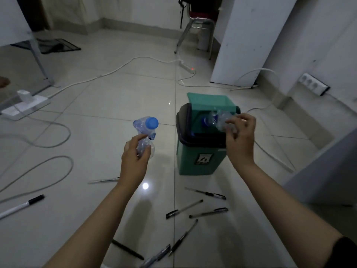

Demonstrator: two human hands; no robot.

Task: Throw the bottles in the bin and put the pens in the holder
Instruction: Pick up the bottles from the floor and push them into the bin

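Over bin [199,149], crushed bottle [220,118]

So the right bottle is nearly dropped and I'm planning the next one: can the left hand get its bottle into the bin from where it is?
Probably yes: the left hand holds its bottle beside the bin, lid open; only the right hand crowds the opening.

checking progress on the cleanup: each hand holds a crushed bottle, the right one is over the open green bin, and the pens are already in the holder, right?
Not quite. The pens are not in a holder; they lie scattered on the floor, as the head view shows. The rest holds: the left hand and right hand each hold a crushed bottle, the right one over the open green bin.
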